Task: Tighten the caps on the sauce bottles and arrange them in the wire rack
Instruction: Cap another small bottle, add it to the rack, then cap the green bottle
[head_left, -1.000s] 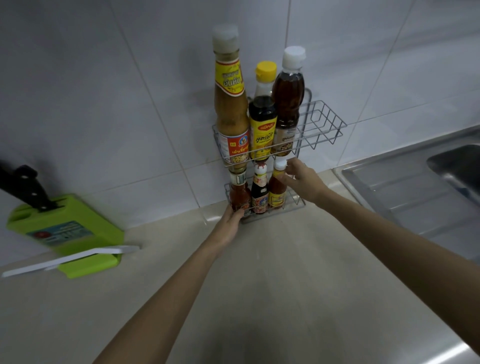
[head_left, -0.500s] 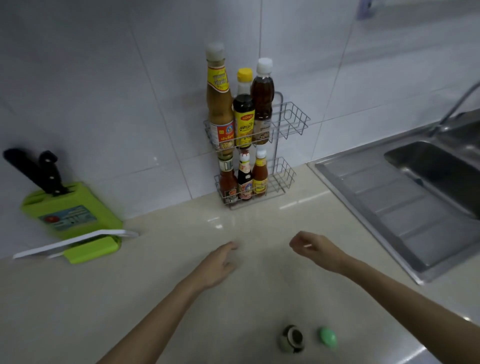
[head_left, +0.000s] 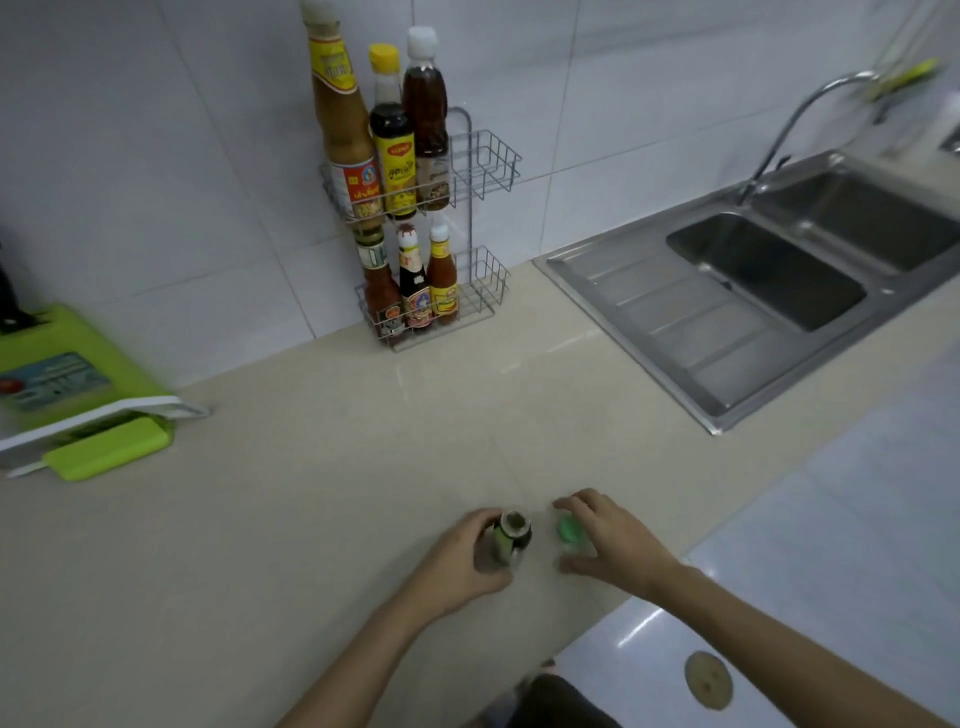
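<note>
Left hand (head_left: 462, 561) is wrapped around a small uncapped dark bottle with a green label (head_left: 511, 538), standing on the beige counter (head_left: 311, 493). Right hand (head_left: 608, 540) is just beside it, fingers spread loose over a round green cap (head_left: 567, 529), not gripping it. Well beyond both hands, the two-tier wire rack (head_left: 483, 171) holds six sauce bottles.

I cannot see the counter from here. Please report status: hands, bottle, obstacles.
Left hand wrapped around open bottle. Right hand over green cap, grip unclear. Wire rack has free space on the right; path clear.
</note>
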